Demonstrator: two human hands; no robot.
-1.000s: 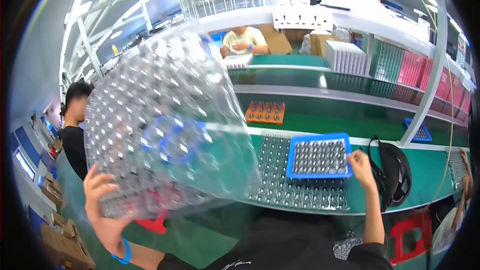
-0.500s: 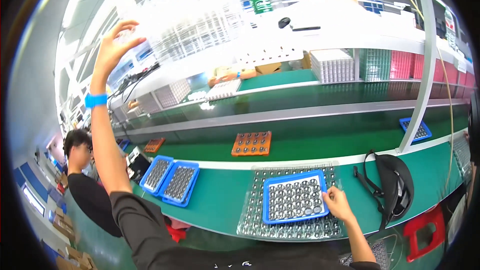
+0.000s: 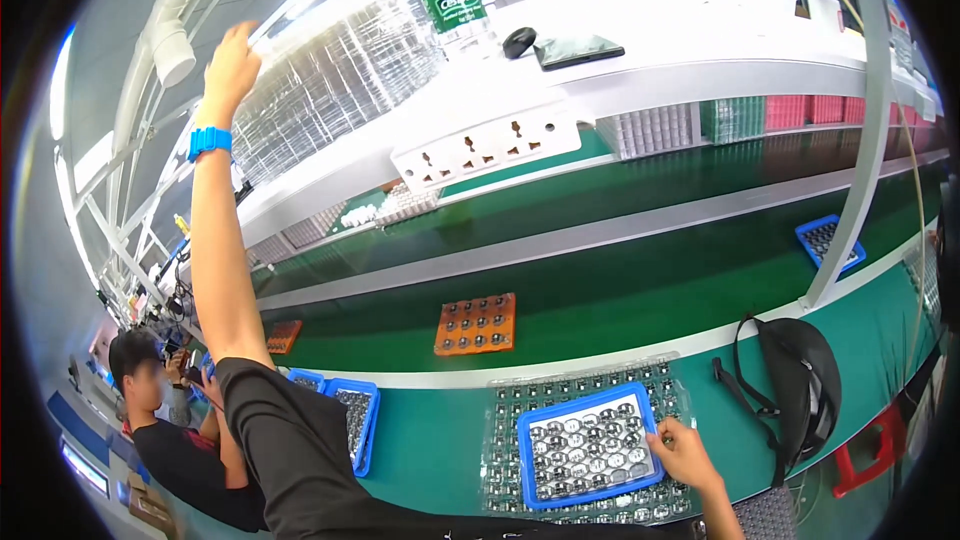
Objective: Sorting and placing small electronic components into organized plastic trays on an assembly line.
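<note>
My left hand (image 3: 232, 70), a blue band on its wrist, is raised high at the upper left. It is against the left end of a tall stack of clear plastic trays (image 3: 335, 75) on the upper shelf. Its fingers reach upward, loosely apart; the tips are partly hidden, and no held thing shows. Low in front of me, my right hand (image 3: 684, 452) grips the right rim of a blue tray (image 3: 527, 455). Rows of shiny round metal parts (image 3: 590, 445) lie on white inside it. Beneath it is a larger clear blister tray (image 3: 500, 410) with similar parts.
An orange tray of parts (image 3: 476, 324) lies beyond the bench edge. Blue trays (image 3: 372, 425) stand left of my work, partly behind my sleeve. A black waist bag (image 3: 800, 380) and slanted post (image 3: 850, 180) are at right. A bottle (image 3: 450, 2) stands on the shelf; a person (image 3: 190, 455) works at left.
My left hand has moved up against the clear tray stack, its fingers less widely spread. The view has shifted, while my right hand keeps its grip on the blue tray.
</note>
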